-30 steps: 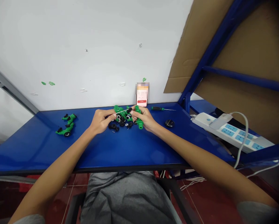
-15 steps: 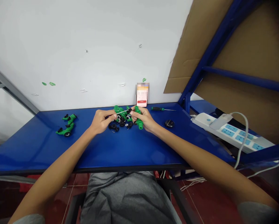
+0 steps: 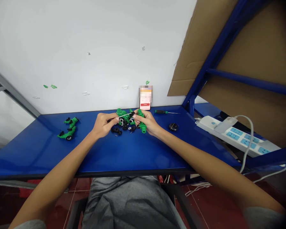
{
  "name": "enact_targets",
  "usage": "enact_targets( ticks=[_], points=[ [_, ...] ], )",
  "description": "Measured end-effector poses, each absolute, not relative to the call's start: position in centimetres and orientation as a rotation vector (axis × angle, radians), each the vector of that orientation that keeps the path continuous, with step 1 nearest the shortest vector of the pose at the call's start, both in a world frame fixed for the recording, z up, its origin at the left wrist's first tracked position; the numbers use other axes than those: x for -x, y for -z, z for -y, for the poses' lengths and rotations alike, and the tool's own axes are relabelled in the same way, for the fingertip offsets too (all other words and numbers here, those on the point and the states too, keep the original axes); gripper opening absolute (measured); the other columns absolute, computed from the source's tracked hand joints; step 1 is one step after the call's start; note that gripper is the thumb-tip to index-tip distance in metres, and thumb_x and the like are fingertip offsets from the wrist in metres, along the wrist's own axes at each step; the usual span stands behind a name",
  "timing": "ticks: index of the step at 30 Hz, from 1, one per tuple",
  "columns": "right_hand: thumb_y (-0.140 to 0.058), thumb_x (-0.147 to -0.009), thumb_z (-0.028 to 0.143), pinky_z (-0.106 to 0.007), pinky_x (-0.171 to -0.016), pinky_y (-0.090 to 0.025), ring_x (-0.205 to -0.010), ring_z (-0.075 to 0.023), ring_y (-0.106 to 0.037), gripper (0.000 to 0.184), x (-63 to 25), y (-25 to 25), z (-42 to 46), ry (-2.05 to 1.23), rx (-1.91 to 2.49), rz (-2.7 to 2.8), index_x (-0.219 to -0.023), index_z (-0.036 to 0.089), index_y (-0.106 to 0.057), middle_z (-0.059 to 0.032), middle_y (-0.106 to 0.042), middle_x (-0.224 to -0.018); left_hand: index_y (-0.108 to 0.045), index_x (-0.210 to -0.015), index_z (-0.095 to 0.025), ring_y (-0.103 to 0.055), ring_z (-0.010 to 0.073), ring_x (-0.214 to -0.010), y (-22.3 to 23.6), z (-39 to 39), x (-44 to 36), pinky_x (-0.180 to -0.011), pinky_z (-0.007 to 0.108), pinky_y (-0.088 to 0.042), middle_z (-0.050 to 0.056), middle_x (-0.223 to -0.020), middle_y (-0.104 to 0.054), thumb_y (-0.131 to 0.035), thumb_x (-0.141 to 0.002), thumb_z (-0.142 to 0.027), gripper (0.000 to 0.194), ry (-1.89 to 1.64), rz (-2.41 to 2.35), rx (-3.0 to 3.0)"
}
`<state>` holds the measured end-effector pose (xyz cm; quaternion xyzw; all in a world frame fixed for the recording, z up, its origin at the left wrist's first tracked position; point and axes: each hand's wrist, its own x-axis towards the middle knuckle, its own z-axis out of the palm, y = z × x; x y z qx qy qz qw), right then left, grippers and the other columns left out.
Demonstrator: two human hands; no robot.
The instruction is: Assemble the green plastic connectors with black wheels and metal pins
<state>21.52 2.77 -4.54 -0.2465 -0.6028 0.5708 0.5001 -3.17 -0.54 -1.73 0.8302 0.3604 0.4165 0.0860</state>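
My left hand (image 3: 105, 124) is closed round a screwdriver whose thin metal shaft (image 3: 125, 115) slants up to the right. Its handle is mostly hidden in the fingers. The shaft's tip meets a small black part (image 3: 132, 114) on a green plastic valve fitting (image 3: 142, 122), which my right hand (image 3: 148, 121) grips upright. Behind and between my hands lies a pile of green fittings (image 3: 121, 112), black caps (image 3: 125, 127) and white rings. Several black pieces (image 3: 119, 131) lie at the pile's near edge.
Two green valve fittings (image 3: 71, 129) lie at the left on the blue table (image 3: 133, 152). A second screwdriver (image 3: 161, 112) and a round black object (image 3: 173, 127) lie to the right. A phone (image 3: 145, 98) leans on the wall; a white power strip (image 3: 238, 135) stands at far right.
Both hands keep their grips in almost the same place, and the shaft still meets the black part. The whole view has shifted very slightly.
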Motion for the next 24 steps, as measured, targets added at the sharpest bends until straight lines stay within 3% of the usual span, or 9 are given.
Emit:
enact_targets(
  ticks=[11,24],
  points=[
    [-0.089,-0.076,0.054,-0.029,-0.059,-0.038,-0.058,-0.0115,-0.045,0.042,-21.64,4.82,-3.14,-1.358,0.616,1.468,-0.092,0.022,-0.066,0.0067,-0.049,-0.062,-0.071,-0.074,-0.016,-0.039,0.0106,-0.051,1.84,0.53,3.06,-0.057,0.027,-0.032,-0.002,-0.057,-0.053,-0.052,-0.106,-0.046,0.047,-1.247,-1.097,-2.513],
    [-0.091,-0.073,0.051,-0.028,-0.057,-0.038,-0.058,-0.0108,-0.047,0.042,-21.6,4.92,-3.14,-1.334,0.641,1.483,-0.09,0.021,-0.067,0.0054,-0.054,-0.068,-0.067,-0.069,-0.017,-0.034,0.0104,-0.05,1.61,0.33,3.64,-0.054,0.027,-0.028,-0.004,-0.054,-0.043,-0.053,-0.104,-0.038,0.043,-1.182,-1.098,-2.623]
  ],
)
